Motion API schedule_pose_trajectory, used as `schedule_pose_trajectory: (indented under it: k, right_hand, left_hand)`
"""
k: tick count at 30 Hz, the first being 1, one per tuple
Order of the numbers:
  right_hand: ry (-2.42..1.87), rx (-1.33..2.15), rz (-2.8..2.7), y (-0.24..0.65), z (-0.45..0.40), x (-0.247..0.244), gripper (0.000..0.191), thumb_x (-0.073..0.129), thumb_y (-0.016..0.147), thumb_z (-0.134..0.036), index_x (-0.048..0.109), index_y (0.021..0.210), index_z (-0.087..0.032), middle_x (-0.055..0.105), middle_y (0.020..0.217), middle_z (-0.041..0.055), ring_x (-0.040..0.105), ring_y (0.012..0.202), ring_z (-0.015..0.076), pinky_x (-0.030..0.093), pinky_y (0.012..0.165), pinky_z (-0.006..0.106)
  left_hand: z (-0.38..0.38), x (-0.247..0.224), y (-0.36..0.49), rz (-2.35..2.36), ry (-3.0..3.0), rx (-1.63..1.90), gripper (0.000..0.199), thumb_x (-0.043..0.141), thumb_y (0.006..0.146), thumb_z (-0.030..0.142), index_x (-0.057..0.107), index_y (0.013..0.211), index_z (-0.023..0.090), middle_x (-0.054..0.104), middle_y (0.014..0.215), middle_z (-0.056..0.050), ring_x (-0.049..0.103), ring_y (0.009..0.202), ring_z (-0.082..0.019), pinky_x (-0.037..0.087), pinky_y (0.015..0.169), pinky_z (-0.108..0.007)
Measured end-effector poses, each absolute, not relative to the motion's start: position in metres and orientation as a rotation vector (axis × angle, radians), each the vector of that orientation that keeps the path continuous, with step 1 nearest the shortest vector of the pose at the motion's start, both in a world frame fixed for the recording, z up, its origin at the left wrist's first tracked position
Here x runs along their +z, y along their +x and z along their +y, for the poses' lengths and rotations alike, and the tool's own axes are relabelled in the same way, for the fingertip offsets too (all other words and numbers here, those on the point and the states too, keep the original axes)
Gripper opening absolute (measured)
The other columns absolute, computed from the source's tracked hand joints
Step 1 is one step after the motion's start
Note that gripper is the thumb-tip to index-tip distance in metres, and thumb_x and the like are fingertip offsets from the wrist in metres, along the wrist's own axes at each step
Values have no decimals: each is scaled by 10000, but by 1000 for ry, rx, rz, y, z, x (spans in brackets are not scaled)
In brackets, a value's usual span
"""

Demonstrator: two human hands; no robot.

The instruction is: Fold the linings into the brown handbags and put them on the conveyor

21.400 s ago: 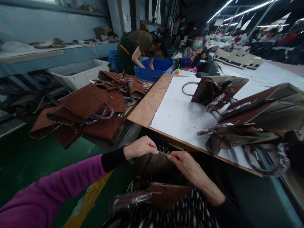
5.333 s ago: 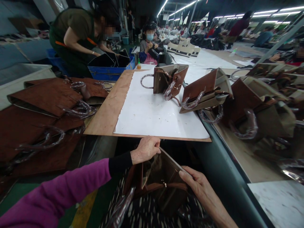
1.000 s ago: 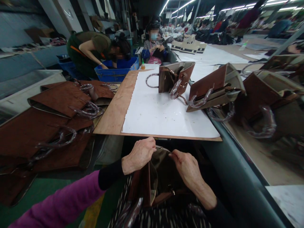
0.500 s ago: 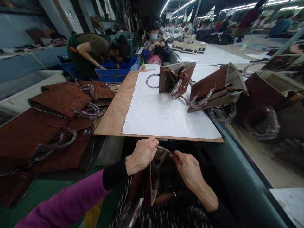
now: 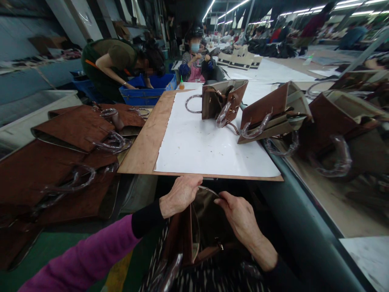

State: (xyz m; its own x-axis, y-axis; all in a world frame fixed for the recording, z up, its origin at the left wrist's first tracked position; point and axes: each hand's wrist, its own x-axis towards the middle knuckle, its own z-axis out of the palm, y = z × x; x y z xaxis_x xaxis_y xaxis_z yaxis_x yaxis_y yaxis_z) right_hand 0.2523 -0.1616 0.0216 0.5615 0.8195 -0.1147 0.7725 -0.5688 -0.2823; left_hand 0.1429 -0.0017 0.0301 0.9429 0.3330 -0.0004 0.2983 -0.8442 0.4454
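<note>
Count 2 bare hands on 1 open brown bag [image 5: 209, 215], resting at the lap against patterned clothing [image 5: 209, 280], just below the near edge of the wooden board [image 5: 139, 152], mouth toward the camera
Holding its pale far rim [image 5: 209, 189] with left hand [image 5: 179, 197], fingers bent over and narrow, closed on the edge. Pinching the same rim with right hand [image 5: 244, 221], thumb against fingers, a short bare stretch of edge between
Inside: drab lining and 1 small metal clasp [image 5: 220, 245]. At near left: 1 plastic-wrapped handle [image 5: 174, 271]
On the white sheet [image 5: 200, 152] over the board: 1 standing bag [image 5: 209, 101], upright, with 2 wrapped handles; at its right, 1 leaning bag [image 5: 264, 107], tilted, also with 2
Farther right: 1 large bag [image 5: 328, 117] nearest, then more, overlapping, impossible to count
To the left: pile of brown bags [image 5: 74, 127], at least 4, partly hidden; behind, 1 pale bin [image 5: 71, 98]
Beyond: 1 bending co-worker [image 5: 112, 61], arms down in 1 blue crate [image 5: 142, 96], with 1 more crate [image 5: 83, 86] behind; 1 seated co-worker [image 5: 196, 75] in pink apron; near the blue crate, 1 small orange bottle [image 5: 181, 85]
</note>
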Motion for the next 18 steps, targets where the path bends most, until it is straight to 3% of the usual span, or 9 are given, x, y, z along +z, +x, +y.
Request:
schedule_pose_trajectory:
  k: [4,10,18]
  right_hand:
    - [-2613,288,-1388,249,-153,25,193,491,853,-320,584,1013,-263,694,791,22,631,717,187,299,562,255]
    - [-2534,331,-1435,251,-137,24,173,464,867,-310,622,827,-252,686,773,-7,621,729,149,295,571,245]
    - [-2522,349,-1469,251,-136,25,207,442,873,-266,608,758,-220,667,707,3,602,659,141,298,564,238]
  left_hand:
    - [-1,23,143,435,2568,156,279,418,739,87,519,975,197,615,818,-14,564,781,-186,376,703,-277]
    - [-2,20,140,460,2482,171,296,408,734,78,530,977,195,628,779,-6,574,760,-179,385,705,-267]
    - [0,26,141,438,2366,197,264,426,705,69,543,912,182,606,665,18,545,651,-148,367,647,-237]
